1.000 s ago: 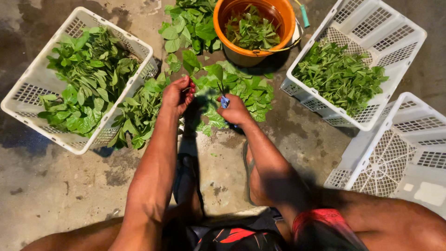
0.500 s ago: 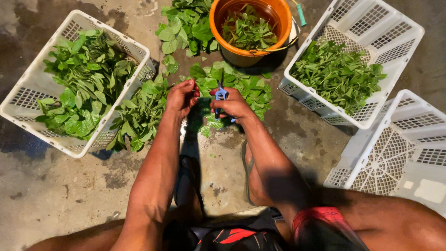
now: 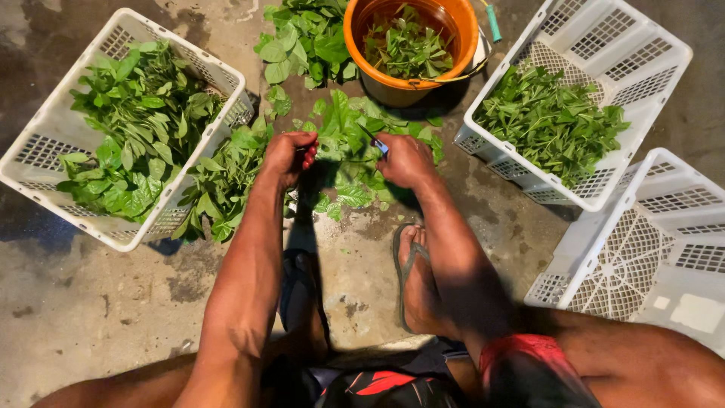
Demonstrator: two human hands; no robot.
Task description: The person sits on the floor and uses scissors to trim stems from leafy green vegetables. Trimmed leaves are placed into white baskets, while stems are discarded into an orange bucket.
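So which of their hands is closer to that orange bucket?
The right hand. It sits just below the orange bucket, over the leaf pile on the floor. The left hand is farther out to the bucket's lower left, nearer the left white basket.

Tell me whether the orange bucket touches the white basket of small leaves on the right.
Apart. The head view shows a strip of bare concrete floor between the orange bucket and the near rim of the white basket.
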